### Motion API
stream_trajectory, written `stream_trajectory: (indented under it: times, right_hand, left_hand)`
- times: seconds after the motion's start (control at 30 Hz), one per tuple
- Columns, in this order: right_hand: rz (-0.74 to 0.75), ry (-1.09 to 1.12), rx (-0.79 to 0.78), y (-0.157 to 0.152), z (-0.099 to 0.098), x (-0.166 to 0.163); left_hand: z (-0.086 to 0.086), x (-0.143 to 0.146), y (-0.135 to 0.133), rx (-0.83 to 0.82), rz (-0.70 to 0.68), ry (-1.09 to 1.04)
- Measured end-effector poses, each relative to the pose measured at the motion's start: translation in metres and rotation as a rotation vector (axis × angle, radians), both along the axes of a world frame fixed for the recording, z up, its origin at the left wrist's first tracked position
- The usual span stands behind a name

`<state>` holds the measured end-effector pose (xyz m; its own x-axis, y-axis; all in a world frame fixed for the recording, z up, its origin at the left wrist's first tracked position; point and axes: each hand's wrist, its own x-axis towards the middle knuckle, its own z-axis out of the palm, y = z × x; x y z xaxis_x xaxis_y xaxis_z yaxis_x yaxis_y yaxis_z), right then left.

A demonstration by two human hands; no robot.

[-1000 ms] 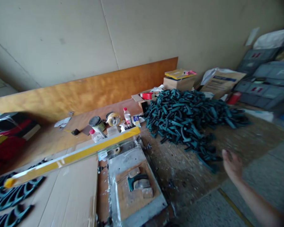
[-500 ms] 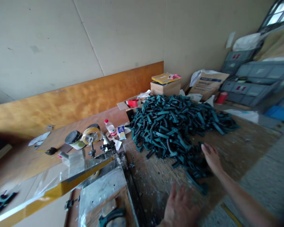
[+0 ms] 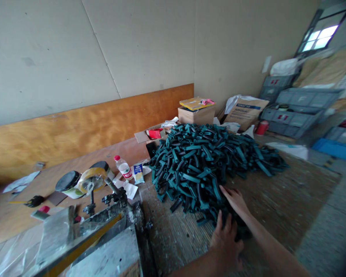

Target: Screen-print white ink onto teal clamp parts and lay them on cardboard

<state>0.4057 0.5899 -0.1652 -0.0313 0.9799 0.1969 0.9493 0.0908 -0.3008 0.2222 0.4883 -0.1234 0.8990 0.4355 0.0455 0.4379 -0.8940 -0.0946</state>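
A big heap of dark green, curved plastic handle-like parts (image 3: 190,165) lies on the worn wooden board. At its near right edge, my right hand (image 3: 237,201) rests against the parts with its fingers stretched out. My left hand (image 3: 225,239) is just in front of it, fingers spread and touching the nearest parts. I see nothing gripped in either hand. Some parts beneath and behind both hands are hidden.
To the left stands a metal fixture (image 3: 109,250) with clamps. Behind it are a tape roll (image 3: 92,179), a black-lidded jar (image 3: 67,182) and a red-capped bottle (image 3: 123,168). A cardboard box (image 3: 196,115) and grey crates (image 3: 291,119) stand farther back.
My left hand has moved forward to the near edge of the heap. My right hand has shifted left along it, bringing the hands close together. The camera view has turned slightly.
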Motion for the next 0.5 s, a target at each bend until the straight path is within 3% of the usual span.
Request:
stream_trajectory:
  times: [0.27, 0.4, 0.5]
  right_hand:
    - [-0.118, 0.305, 0.005, -0.055, 0.009, -0.085]
    - [-0.132, 0.293, 0.025, -0.078, 0.010, -0.134]
    - [-0.104, 0.273, -0.019, -0.088, 0.018, -0.157]
  left_hand:
    - [0.007, -0.111, -0.008, 0.104, -0.052, 0.078]
    - [0.012, -0.158, -0.005, 0.038, -0.002, 0.115]
    - [0.021, -0.177, -0.011, -0.036, 0.069, 0.118]
